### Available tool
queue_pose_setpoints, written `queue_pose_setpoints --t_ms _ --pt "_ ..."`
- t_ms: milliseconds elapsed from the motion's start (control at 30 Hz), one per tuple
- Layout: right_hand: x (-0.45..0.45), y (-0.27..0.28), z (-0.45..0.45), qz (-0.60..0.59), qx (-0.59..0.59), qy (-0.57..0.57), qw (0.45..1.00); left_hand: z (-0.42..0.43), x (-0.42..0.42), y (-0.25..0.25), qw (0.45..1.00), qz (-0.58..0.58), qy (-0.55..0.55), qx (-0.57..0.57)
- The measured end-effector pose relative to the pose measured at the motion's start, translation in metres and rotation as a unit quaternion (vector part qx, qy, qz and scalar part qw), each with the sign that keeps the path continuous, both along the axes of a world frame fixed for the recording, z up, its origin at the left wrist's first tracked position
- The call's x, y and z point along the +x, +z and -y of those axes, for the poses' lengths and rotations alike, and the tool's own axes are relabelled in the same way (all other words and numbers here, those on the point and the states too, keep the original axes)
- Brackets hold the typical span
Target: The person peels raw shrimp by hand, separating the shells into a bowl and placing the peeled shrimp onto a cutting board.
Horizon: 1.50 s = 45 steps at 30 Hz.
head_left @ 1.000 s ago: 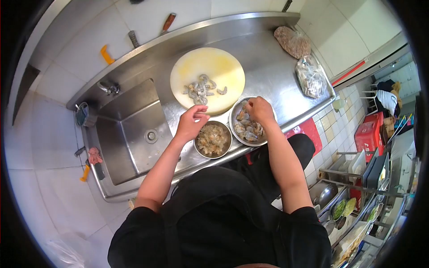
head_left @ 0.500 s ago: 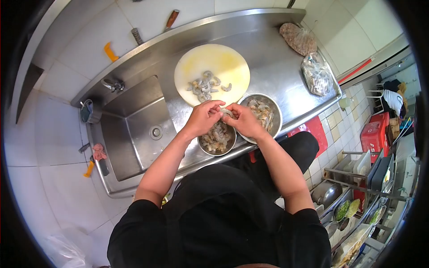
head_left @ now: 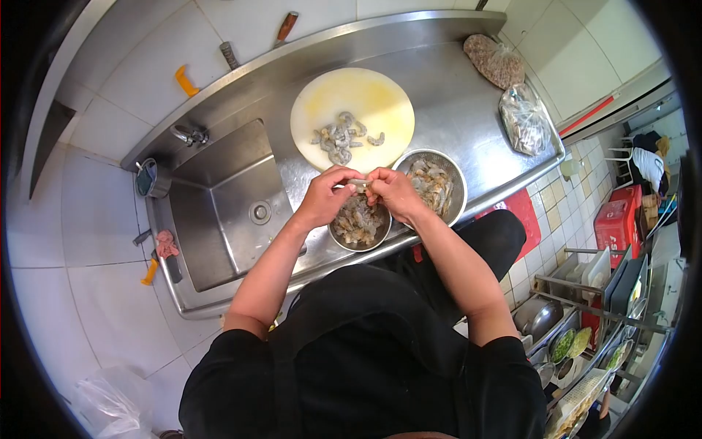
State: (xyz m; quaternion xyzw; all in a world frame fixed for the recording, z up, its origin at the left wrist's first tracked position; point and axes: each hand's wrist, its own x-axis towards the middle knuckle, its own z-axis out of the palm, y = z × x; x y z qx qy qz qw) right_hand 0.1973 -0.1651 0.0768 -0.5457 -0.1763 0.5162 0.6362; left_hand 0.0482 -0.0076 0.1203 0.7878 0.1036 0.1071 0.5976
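Both hands meet above the near edge of a round white cutting board [head_left: 380,95]. A small greyish shrimp [head_left: 358,183] is pinched between the fingers of my left hand [head_left: 323,196] and my right hand [head_left: 395,194]. Directly below them a metal bowl [head_left: 361,249] holds shrimp shells and scraps. To its right, a larger metal bowl [head_left: 463,192] contains unpeeled-looking shrimp. Several grey peeled shrimp [head_left: 339,139] lie in a pile on the board, with one [head_left: 376,139] a little apart on the right.
A steel sink basin [head_left: 234,212] with a faucet [head_left: 189,135] is on the left. Two filled plastic bags [head_left: 525,121] rest at the counter's right end. Knives with a brown handle [head_left: 287,28] and a yellow handle [head_left: 186,80] stand behind the rim. Shelves [head_left: 585,293] are lower right.
My right hand has moved left from the larger bowl and joined my left hand, closing on a shrimp over the scrap bowl. The view has shifted slightly.
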Motion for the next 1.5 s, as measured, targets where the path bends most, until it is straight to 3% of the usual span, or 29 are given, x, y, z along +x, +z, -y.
queue_pose_setpoints --t_ms 67,133,167,233,267,400,433,467,533,800,900,967,1000,1067,1200,1267,1500 --pt "-0.002 -0.011 0.000 -0.034 -0.012 -0.022 0.999 -0.004 -0.004 -0.015 0.987 0.023 0.069 -0.140" --pt "-0.008 -0.024 0.002 0.187 -0.062 0.025 0.980 -0.011 -0.010 -0.024 0.982 0.019 0.092 -0.163" --pt "-0.010 -0.030 0.005 0.187 -0.061 0.024 0.980 -0.015 -0.012 -0.027 0.976 0.016 0.116 -0.185" --pt "-0.019 -0.017 0.005 0.358 -0.105 0.179 0.910 -0.017 -0.017 -0.025 0.978 -0.001 0.137 -0.159" --pt "-0.021 -0.012 0.004 0.365 -0.140 0.189 0.901 -0.018 -0.019 -0.029 0.976 0.001 0.150 -0.157" --pt "-0.029 -0.016 -0.005 0.311 -0.084 0.059 0.945 -0.007 -0.022 -0.034 0.973 -0.008 0.212 -0.092" --pt "-0.030 -0.005 -0.007 0.247 -0.045 0.019 0.968 -0.002 -0.022 -0.032 0.973 -0.008 0.212 -0.092" --pt "-0.032 0.002 -0.010 0.180 -0.006 -0.021 0.983 0.005 -0.021 -0.030 0.977 -0.005 0.215 -0.015" --pt "-0.035 0.004 -0.012 0.165 0.017 -0.041 0.985 0.020 -0.016 -0.012 0.973 0.020 0.207 0.100" --pt "-0.036 -0.013 -0.013 0.195 0.073 -0.139 0.968 0.038 -0.009 -0.018 0.969 0.075 0.178 0.155" --pt "-0.033 -0.008 -0.009 0.176 0.072 -0.135 0.972 0.039 -0.008 -0.017 0.975 0.056 0.174 0.129" --pt "-0.032 0.003 -0.005 0.204 0.047 -0.103 0.972 0.037 -0.010 -0.013 0.984 -0.018 0.178 0.018" --pt "-0.030 0.003 -0.005 0.205 0.048 -0.103 0.972 0.034 -0.011 -0.015 0.984 -0.017 0.178 0.019" --pt "-0.026 0.002 -0.004 0.240 0.027 -0.065 0.968 0.025 -0.016 -0.021 0.983 -0.026 0.153 -0.098" --pt "-0.027 -0.004 -0.006 0.243 0.045 -0.067 0.967 0.010 -0.020 -0.008 0.982 -0.048 0.117 -0.141" --pt "-0.029 -0.003 -0.008 0.168 0.031 -0.049 0.984 0.010 -0.020 -0.012 0.975 -0.034 0.117 -0.188" --pt "-0.029 0.017 -0.001 0.182 0.032 -0.037 0.982 0.006 -0.020 -0.019 0.952 -0.038 0.096 -0.287"
